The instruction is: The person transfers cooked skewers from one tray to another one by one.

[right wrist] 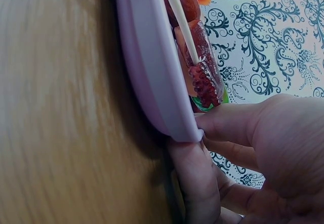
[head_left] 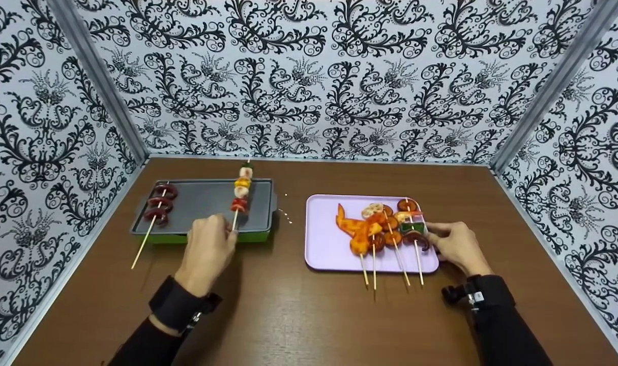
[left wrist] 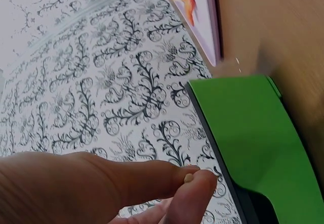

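My left hand [head_left: 209, 251] pinches the stick end of a skewer [head_left: 241, 192] with red, white, yellow and green pieces. In the left wrist view the stick's end [left wrist: 189, 178] pokes out between thumb and finger. The food part of this skewer overlaps the right side of the grey grill plate [head_left: 202, 206] in the head view. At the plate's left lies a skewer of dark red curled pieces [head_left: 159, 202]. My right hand [head_left: 459, 247] grips the right edge of a pink tray [head_left: 321, 239], thumb at the rim and a finger underneath. Several skewers lie on that tray, including an orange wing-shaped one [head_left: 358, 235].
The grill plate sits on a green base [left wrist: 243, 128], standing on the left of the brown table [head_left: 283, 315]. Small pale specks [head_left: 285, 216] dot the table between grill and tray. Patterned walls [head_left: 309, 81] enclose the table at the back and sides.
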Demonstrator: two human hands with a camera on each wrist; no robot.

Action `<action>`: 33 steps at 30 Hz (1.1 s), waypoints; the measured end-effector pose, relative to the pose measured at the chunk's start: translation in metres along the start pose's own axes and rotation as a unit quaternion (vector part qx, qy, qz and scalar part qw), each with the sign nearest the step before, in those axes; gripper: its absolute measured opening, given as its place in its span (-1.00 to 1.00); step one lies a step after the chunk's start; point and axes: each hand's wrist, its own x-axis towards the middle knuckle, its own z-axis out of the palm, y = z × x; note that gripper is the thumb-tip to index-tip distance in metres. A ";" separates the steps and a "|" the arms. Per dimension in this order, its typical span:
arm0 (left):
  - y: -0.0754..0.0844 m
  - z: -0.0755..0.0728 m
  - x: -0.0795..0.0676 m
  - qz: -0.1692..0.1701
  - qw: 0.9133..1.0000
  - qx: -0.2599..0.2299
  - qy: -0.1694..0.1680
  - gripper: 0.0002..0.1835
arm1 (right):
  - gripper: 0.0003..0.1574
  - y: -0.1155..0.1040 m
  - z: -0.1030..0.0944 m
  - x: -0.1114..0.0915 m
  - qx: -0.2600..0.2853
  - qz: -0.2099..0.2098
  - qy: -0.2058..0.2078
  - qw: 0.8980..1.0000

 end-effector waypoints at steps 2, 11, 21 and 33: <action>0.005 0.003 0.000 0.002 1.000 -0.004 -0.005 -0.90 | -0.52 0.000 -0.001 0.000 -0.001 0.000 0.000 1.000; 0.023 0.014 0.003 0.035 0.999 -0.027 -0.004 -0.91 | -0.53 -0.002 -0.002 0.001 -0.024 -0.020 0.015 0.999; 0.048 0.028 0.002 0.053 0.997 -0.047 -0.025 -0.88 | -0.51 0.001 0.001 0.001 -0.021 -0.020 0.016 0.999; 0.072 0.050 -0.003 0.080 0.994 -0.061 -0.043 -0.80 | -0.54 0.000 0.000 0.000 -0.011 -0.019 0.013 1.000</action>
